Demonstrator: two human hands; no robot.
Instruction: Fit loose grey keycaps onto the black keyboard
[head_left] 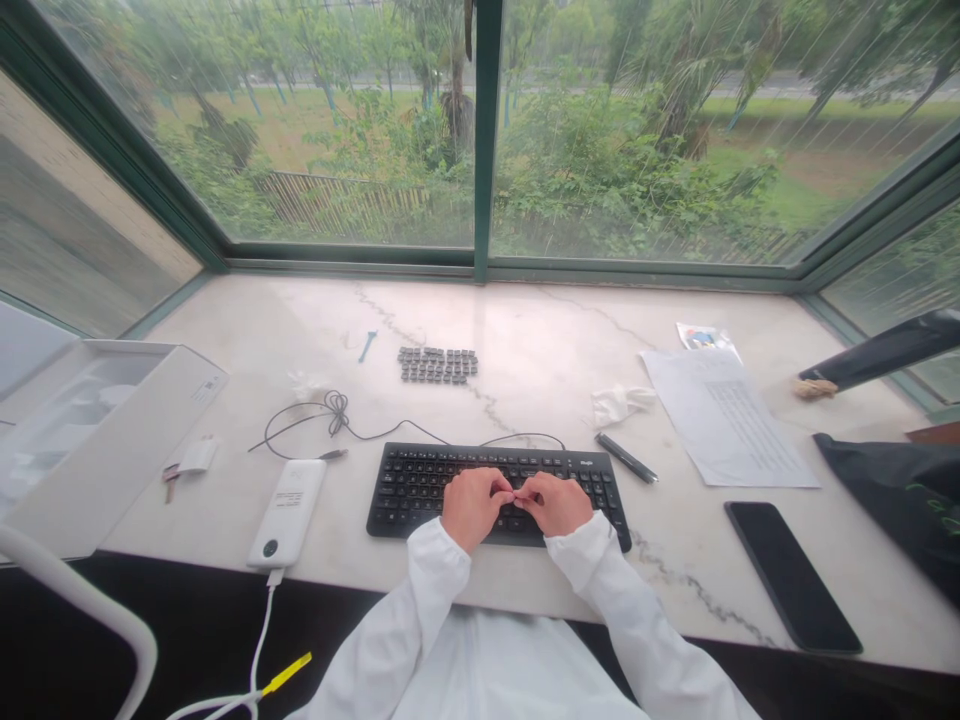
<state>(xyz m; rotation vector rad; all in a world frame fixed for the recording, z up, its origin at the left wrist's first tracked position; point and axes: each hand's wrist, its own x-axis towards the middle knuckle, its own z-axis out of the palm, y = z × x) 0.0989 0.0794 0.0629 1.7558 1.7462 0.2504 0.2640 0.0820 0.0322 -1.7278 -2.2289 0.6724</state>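
Note:
A black keyboard [420, 510] lies on the pale marble surface, its cable running off behind it. Above its middle, my left hand [472, 505] and my right hand [559, 503] meet, thumbs and index fingers pinched together tip to tip. Whatever is between the fingertips is too small or too hidden to make out. My hands cover part of the lower middle keys. Behind the keyboard, several small dark pieces that look like keycaps [439, 366] stand in neat rows. To their left lies a small blue tool [367, 346].
Left are a white power bank [289, 515] with a cable, a coiled black USB cable [337, 410], a key [170, 488] and an open white box [142, 400]. Right are a pen [627, 459], crumpled tissue [619, 404], a paper sheet [724, 420], a phone [793, 575] and an umbrella [885, 350].

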